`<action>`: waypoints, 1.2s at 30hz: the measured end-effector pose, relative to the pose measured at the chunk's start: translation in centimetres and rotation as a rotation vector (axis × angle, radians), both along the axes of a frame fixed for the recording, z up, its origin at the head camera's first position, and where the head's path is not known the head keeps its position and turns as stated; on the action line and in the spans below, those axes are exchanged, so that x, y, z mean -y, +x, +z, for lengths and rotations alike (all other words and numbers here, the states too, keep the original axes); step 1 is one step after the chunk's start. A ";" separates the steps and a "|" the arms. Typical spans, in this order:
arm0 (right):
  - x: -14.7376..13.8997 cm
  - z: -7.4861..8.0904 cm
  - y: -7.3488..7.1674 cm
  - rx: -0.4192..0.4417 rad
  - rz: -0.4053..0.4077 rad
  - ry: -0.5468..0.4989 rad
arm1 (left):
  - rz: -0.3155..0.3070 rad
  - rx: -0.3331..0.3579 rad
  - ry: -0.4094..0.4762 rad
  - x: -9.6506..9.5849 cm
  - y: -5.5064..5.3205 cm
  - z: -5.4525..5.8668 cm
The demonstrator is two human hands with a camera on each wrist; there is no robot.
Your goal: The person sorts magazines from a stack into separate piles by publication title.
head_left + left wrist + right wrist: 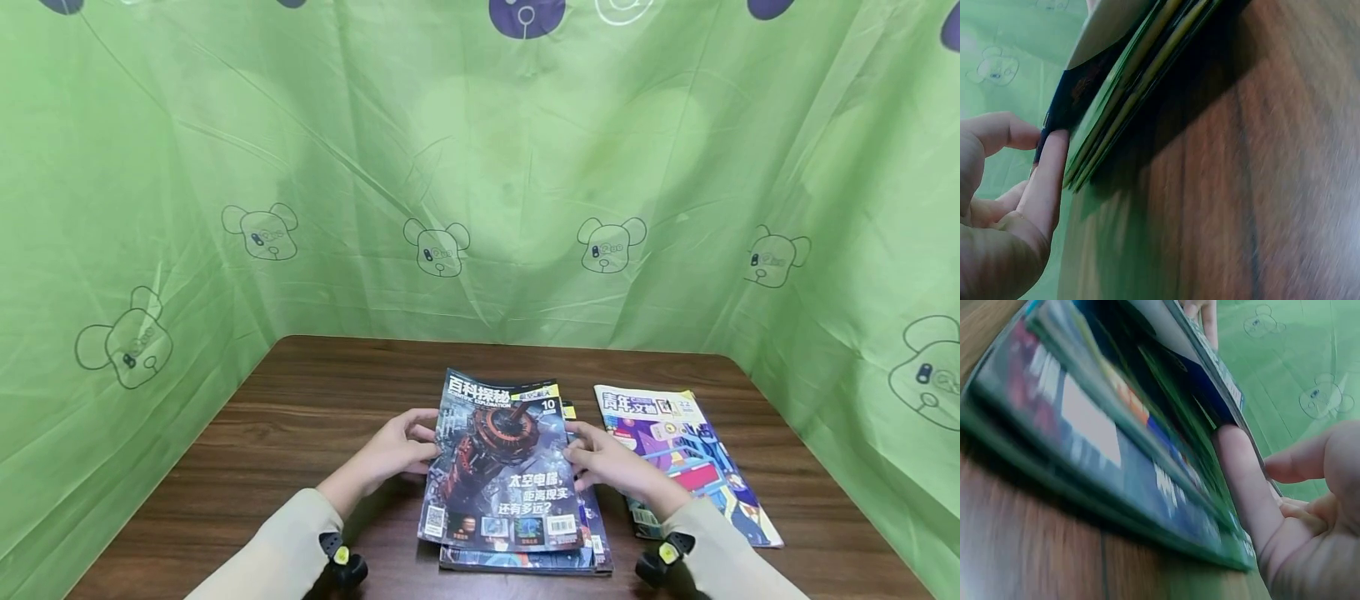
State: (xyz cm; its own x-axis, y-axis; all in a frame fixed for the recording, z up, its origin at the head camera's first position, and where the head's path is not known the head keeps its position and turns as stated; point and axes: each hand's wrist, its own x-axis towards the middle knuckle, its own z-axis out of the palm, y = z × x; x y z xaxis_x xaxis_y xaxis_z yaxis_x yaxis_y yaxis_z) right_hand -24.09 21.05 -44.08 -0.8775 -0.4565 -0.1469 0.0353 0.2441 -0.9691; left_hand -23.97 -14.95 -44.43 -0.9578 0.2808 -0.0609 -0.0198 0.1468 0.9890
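A dark magazine [498, 467] with a red and black machine on its cover is held at both side edges, raised above a small stack of magazines [525, 562]. My left hand [401, 446] pinches its left edge between thumb and fingers; in the left wrist view a finger [1047, 175] lies under it. On the opposite edge my right hand [611, 461] pinches it likewise. The right wrist view shows a finger [1244, 475] beneath the raised magazine, with the stacked magazines [1104, 444] below. Much of the stack is hidden under the held magazine.
To the right, a purple and white magazine [686, 467] lies flat on the brown wooden table [300, 400]. Green cloth [525, 167] with bear-head drawings stands behind the table and along both sides. Each wrist wears a black strap with a camera.
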 end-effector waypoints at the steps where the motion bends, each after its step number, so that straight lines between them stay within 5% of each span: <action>1: 0.3 0.0 -0.1 0.003 0.000 -0.009 | 0.010 -0.004 -0.009 0.2 -0.1 0.1; 17: 6.1 0.6 -1.1 0.040 0.034 -0.096 | 0.181 -0.027 -0.162 5.2 -0.7 1.3; 28: 10.5 0.1 -1.6 0.030 0.042 -0.047 | 0.239 -0.080 -0.297 8.8 -0.3 1.4; 36: 13.2 0.1 -1.5 0.069 0.029 -0.125 | 0.283 -0.123 -0.365 10.9 -0.4 1.2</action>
State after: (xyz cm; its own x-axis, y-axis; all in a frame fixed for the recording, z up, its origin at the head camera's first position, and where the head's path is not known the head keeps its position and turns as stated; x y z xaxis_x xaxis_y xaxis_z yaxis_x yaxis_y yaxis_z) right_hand -25.59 7.82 -44.02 -0.8532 -0.5005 -0.1470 0.0977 0.1234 -0.9875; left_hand -24.37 -25.90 -43.26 -0.9999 -0.0109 0.0115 0.0047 0.4903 0.8715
